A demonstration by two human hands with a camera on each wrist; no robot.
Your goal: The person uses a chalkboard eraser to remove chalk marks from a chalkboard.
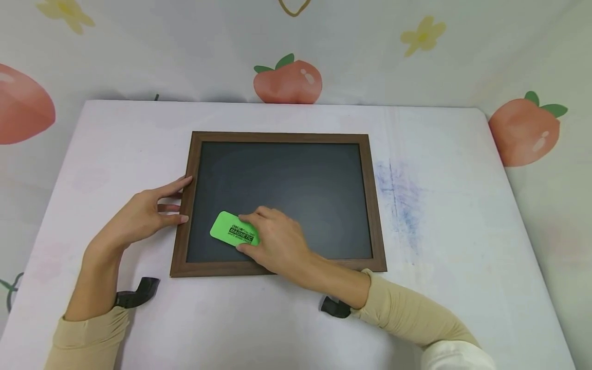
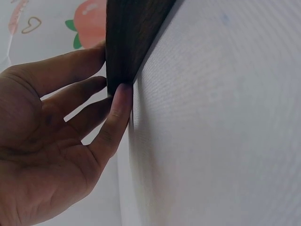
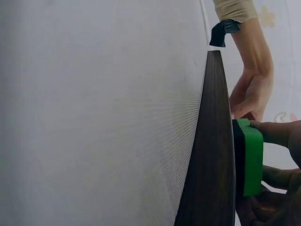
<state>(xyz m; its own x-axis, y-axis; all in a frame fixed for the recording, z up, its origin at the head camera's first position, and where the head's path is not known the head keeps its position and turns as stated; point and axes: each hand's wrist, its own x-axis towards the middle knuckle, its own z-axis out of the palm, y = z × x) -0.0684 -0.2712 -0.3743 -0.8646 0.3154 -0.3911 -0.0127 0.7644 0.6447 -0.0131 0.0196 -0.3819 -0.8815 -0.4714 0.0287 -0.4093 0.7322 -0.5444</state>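
A blackboard (image 1: 287,190) in a brown wooden frame (image 1: 277,137) lies flat on the table. On its lower left part, my right hand (image 1: 277,241) grips a bright green magnetic eraser (image 1: 226,228), thumb and fingers on its long sides. The right wrist view shows the eraser's green back (image 3: 254,157) and dark felt side, the felt facing the board. My left hand (image 1: 145,213) touches the frame's left side with extended fingertips. In the left wrist view, the left fingers (image 2: 80,63) are spread, their tips against the frame's outer edge (image 2: 124,42).
The white table (image 1: 444,288) has blue smudges (image 1: 402,200) right of the board. Behind it hangs a pale cloth printed with peaches (image 1: 289,82) and yellow flowers. Each wrist wears a black camera mount, the left mount (image 1: 139,293) and the right mount (image 1: 335,307) near the front.
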